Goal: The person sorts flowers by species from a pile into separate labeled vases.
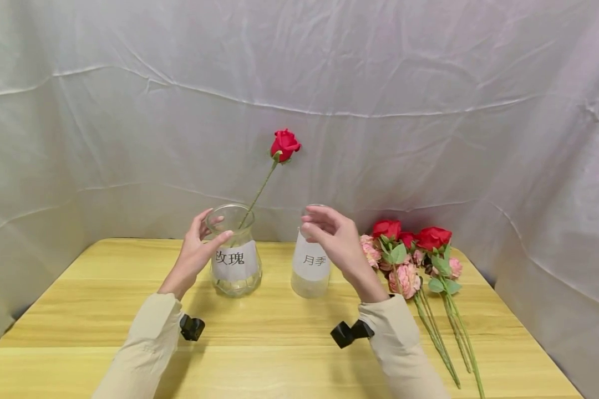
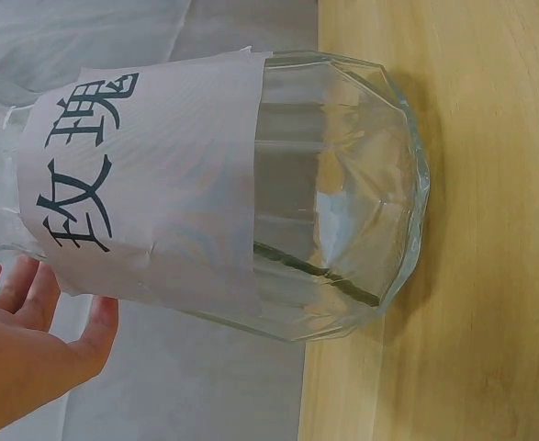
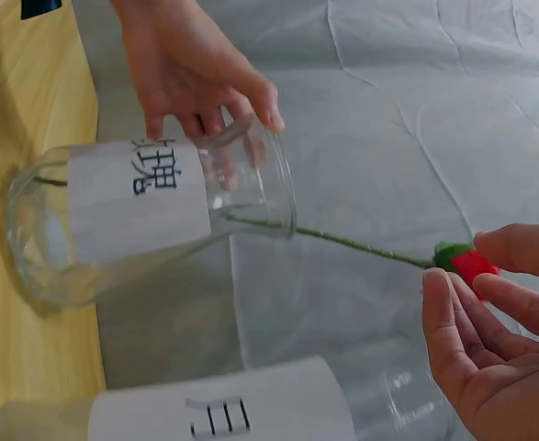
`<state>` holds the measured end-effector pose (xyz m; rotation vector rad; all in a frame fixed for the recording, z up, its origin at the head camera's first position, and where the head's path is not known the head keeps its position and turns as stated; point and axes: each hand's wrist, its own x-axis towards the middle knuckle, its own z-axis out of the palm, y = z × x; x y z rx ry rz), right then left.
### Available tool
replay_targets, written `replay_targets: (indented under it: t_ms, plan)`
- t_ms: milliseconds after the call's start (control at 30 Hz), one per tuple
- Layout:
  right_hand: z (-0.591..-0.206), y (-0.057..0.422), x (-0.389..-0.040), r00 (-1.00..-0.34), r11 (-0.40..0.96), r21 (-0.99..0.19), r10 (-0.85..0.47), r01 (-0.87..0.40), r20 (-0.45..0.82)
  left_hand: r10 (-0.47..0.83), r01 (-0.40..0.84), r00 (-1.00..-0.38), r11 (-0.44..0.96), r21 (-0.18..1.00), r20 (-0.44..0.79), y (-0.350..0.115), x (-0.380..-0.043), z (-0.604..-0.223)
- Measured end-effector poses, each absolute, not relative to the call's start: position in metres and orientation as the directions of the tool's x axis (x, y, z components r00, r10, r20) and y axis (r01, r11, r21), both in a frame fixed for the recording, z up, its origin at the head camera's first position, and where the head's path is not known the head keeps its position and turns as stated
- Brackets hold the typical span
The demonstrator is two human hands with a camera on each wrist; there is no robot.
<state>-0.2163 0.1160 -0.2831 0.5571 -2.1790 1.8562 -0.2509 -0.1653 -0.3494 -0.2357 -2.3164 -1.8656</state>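
Note:
A single red rose [image 1: 285, 145] leans to the right out of a clear glass vase [image 1: 237, 284], its stem [image 2: 329, 276] reaching the bottom. The vase has a white label with two dark characters. My left hand [image 1: 196, 249] holds this vase by its neck, thumb at the front and fingers behind the glass. My right hand [image 1: 335, 235] is in the air with loosely bent fingers and nothing in them, overlapping the top of a second, narrower labelled vase [image 1: 310, 285]. In the right wrist view its fingers [image 3: 448, 317] overlap the rose head.
To the right lies a pile of loose flowers, with red roses [image 1: 433, 238] and pink blooms [image 1: 405, 280], their stems [image 1: 436, 332] pointing toward the front edge. A wooden table [image 1: 259, 349] bears everything. Behind it hangs a pale grey cloth [image 1: 179, 144].

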Motion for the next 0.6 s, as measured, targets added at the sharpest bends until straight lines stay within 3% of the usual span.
replay_targets:
  t_ms: [600]
  plan:
    - [-0.334,0.194,-0.208,-0.969,0.204,-0.948,-0.052,-0.246,0.240,0.027,0.228,-0.973,0.213,0.950,0.228,-0.165,-0.251,-0.350]
